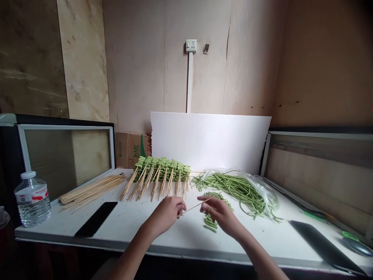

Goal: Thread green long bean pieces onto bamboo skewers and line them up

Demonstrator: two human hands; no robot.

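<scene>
The left hand (169, 213) pinches a stick (192, 208) by one end above the desk (180, 237), presumably leaving its length free, while the right hand (222, 214), fingers parted, is by the other end, near cut beans (210, 223) within easy reach.

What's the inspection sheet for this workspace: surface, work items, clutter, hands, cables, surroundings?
Surface: white table, small specks on it.
Work items: filled skewers in a row; loose skewers at left; cut beans by the right hand; long beans partly in a clear bag.
Clutter: bottle, phone, dark flat item, unclear what.
Hands: left hand grips one stick; right hand open near its other end.
Cables: nothing seen; trunking below the socket.
Surroundings: white board, carton behind.
</scene>
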